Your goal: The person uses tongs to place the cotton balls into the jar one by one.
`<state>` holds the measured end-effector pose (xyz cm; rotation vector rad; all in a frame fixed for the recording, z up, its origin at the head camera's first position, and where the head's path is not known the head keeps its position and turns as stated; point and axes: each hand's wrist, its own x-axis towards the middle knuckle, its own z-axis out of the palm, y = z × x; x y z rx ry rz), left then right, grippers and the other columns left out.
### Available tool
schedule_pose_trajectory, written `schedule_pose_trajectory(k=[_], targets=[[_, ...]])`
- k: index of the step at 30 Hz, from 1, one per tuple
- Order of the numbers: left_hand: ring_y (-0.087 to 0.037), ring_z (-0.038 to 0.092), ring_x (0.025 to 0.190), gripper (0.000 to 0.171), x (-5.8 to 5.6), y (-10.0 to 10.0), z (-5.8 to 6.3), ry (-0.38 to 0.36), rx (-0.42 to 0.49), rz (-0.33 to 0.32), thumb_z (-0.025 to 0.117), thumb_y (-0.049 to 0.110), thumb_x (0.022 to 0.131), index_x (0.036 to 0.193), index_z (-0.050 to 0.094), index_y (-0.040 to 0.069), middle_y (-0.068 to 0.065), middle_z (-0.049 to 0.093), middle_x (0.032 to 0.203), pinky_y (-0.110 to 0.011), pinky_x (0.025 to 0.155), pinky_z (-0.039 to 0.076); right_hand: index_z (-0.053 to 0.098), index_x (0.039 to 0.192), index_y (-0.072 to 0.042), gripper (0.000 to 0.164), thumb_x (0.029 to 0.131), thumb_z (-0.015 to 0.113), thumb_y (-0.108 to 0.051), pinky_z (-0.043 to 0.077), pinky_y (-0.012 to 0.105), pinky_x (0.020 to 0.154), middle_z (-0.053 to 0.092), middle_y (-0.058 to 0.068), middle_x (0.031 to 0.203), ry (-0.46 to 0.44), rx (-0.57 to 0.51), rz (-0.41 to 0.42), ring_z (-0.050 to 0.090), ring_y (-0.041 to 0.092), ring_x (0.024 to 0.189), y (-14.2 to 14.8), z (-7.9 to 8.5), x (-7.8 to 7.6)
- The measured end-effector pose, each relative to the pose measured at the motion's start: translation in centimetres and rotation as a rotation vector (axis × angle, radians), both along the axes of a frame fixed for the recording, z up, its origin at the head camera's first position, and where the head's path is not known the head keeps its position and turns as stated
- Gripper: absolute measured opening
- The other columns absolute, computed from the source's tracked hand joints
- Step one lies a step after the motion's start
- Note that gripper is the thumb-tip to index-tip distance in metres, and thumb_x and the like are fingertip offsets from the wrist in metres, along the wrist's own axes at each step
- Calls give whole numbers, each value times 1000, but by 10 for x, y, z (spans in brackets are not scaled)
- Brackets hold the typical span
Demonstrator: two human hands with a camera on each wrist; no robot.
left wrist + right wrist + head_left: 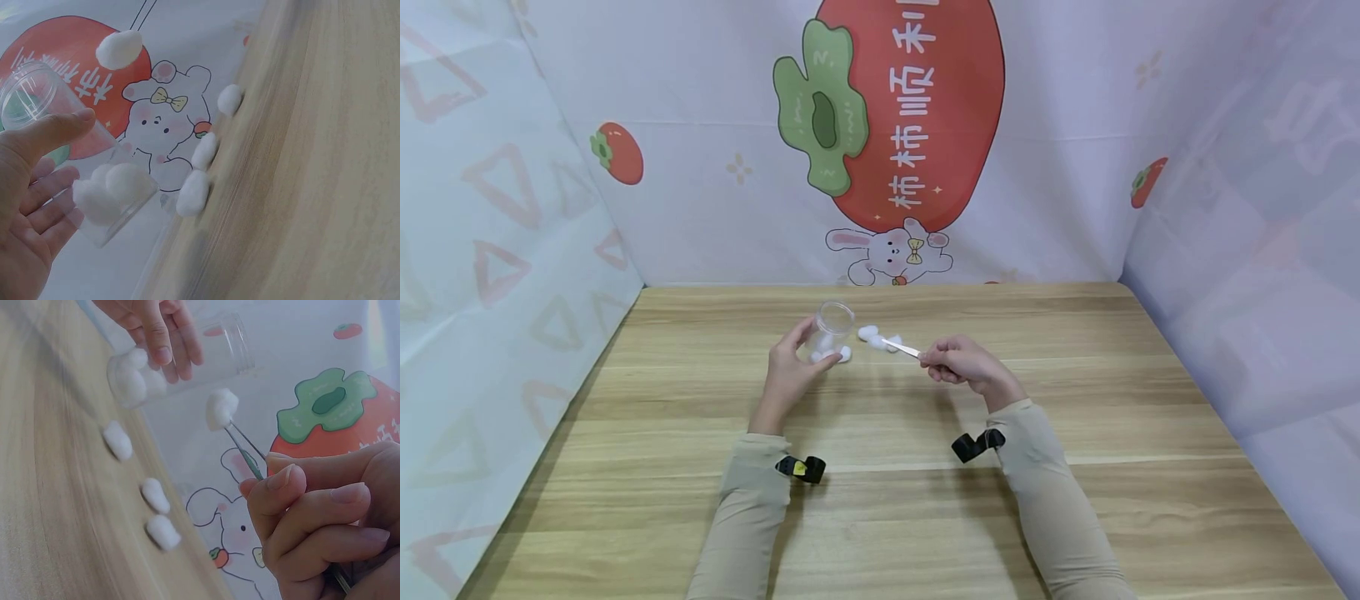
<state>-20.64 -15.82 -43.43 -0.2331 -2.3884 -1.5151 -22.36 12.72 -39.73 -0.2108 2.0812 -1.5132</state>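
Note:
My left hand point(790, 360) grips a clear jar point(209, 365) round its side, thumb on one side and fingers on the other. Several white cotton balls point(112, 190) lie at the bottom of this jar, whose mouth is uncovered. Whether its base touches the table cannot be told. Metal tweezers point(904, 347) are pinched in my right hand point(962, 364), between thumb and curled fingers. Their tips hold one cotton ball point(222, 409), raised off the table and apart from the jar. Three loose cotton balls, one of them this cotton ball point(117, 440), lie on the wood beside the jar.
The wood-grain table point(880, 517) runs back to a printed cloth point(700, 75) with a persimmon and a rabbit. Cloth walls point(482, 250) also stand at left and right. Each sleeve carries a black wrist device point(801, 469).

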Motion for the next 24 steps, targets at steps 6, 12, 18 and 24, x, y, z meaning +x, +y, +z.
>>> schedule_pose_trajectory(k=[6, 12, 18, 24], targets=[[-36, 60, 120, 67, 0, 0, 0, 7, 5, 3, 84, 11, 71, 131, 55, 1, -20, 62, 130, -51, 112, 43, 58, 85, -4, 17, 97, 52, -15, 26, 14, 42, 53, -8, 57, -8, 1, -11, 35, 1, 45, -1, 6, 1], [-36, 59, 121, 68, 1, 0, 1, 1, 10, 3, 84, 11, 71, 131, 54, 2, -19, 62, 131, -51, 112, 42, 57, 86, -2, 18, 97, 52, -15, 25, 14, 40, 52, -8, 57, 6, -5, -7, 35, 1, 43, 0, 10, 0], [-36, 58, 122, 69, 1, 0, 1, -10, 13, 2, 84, 12, 71, 132, 54, 2, -19, 61, 132, -51, 113, 41, 58, 85, -3, 19, 98, 51, -15, 24, 14, 41, 51, -8, 56, 17, -5, 3, 34, 1, 43, 1, 12, 0], [-37, 59, 120, 67, 1, 0, 1, 6, 15, 1, 84, 10, 71, 130, 55, 1, -20, 62, 130, -51, 112, 42, 58, 81, -7, 20, 98, 50, -15, 24, 14, 41, 51, -8, 56, 38, -13, 14, 33, 1, 43, -1, 18, 0]])
